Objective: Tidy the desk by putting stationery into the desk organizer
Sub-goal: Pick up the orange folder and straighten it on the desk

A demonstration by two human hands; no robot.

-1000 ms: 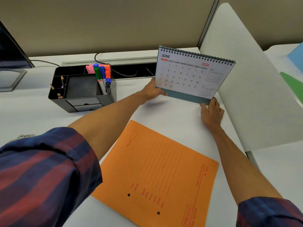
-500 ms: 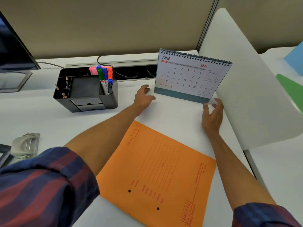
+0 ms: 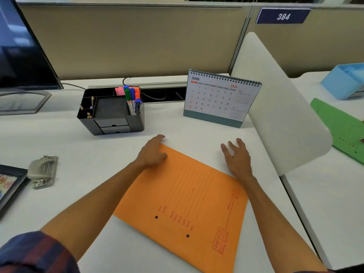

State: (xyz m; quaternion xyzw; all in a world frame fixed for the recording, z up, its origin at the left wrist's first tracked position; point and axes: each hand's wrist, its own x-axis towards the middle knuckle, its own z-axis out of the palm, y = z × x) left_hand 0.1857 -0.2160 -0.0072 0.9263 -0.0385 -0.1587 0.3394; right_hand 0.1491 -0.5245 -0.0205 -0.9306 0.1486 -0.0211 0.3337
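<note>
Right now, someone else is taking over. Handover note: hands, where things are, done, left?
Left hand: open, lying on the far corner of the orange folder, gripping nothing.
Right hand: open, at the folder's right edge, holding nothing.
Desk organizer: back left, already holding markers and pencils.
Calendar: standing upright on the desk, right of the organizer, free of both hands.
Done: markers and pencils stowed, calendar stood up.
Left: the folder lies flat in front; a hole punch sits loose at far left.
</note>
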